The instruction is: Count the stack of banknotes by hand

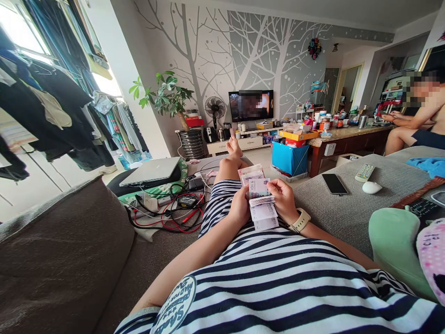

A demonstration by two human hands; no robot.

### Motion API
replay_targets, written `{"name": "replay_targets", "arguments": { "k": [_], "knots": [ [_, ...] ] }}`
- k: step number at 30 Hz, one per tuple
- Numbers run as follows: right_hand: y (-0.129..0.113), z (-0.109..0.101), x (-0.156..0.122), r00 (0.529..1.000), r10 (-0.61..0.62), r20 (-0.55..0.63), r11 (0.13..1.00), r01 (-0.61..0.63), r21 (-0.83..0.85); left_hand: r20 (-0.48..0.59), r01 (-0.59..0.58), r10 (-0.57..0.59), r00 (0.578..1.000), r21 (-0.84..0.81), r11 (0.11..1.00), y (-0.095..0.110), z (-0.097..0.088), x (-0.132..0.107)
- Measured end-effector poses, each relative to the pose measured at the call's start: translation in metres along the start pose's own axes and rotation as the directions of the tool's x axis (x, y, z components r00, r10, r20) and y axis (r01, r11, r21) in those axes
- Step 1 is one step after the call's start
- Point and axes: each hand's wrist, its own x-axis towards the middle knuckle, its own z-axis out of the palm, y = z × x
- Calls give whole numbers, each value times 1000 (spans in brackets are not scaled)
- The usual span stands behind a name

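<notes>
a thick bundle of banknotes (260,200) sits over the lap of the striped dress (278,273), held up just above the fabric. the notes are pale with pinkish and grey-purple print. the far ones stand fanned upright, while the near ones fold down toward the dress with white backs showing.

both hands are clamped on the bundle. the left hand (239,207) wraps its left edge. the right hand (283,198) pinches the right edge with the thumb on top, and a cream watch band (301,221) sits on that wrist. the fingers cover both side edges of the notes, so their full width is hidden.

beyond the dress, the person's bare knee rises and blocks part of the floor. left of the dress lie a tangle of red and black cables (174,211) and a closed laptop (151,170). right of the dress, on the grey sofa (347,213), lie a dark phone (334,183), a remote (364,172) and a white mouse (371,187), well apart from the hands. further right of the dress sits a green cushion (394,241). far beyond the dress is a blue box (289,157), and another person (413,125) sits at a cluttered table.
</notes>
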Motion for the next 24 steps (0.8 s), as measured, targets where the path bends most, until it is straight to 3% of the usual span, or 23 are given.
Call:
{"name": "replay_targets", "arguments": {
  "k": [10,16,24],
  "knots": [
    [1,-3,0,997,-33,74,999,30,43,-11,20,-20,1000,-39,999,-1,-1,4],
    [6,-1,5,996,65,-55,997,-63,48,1,-14,14,1000,23,1000,1,-3,3],
    [1,-1,4,1000,1,-28,999,-2,-43,-13,-3,3,1000,-3,1000,0,-2,4]
  ]
}}
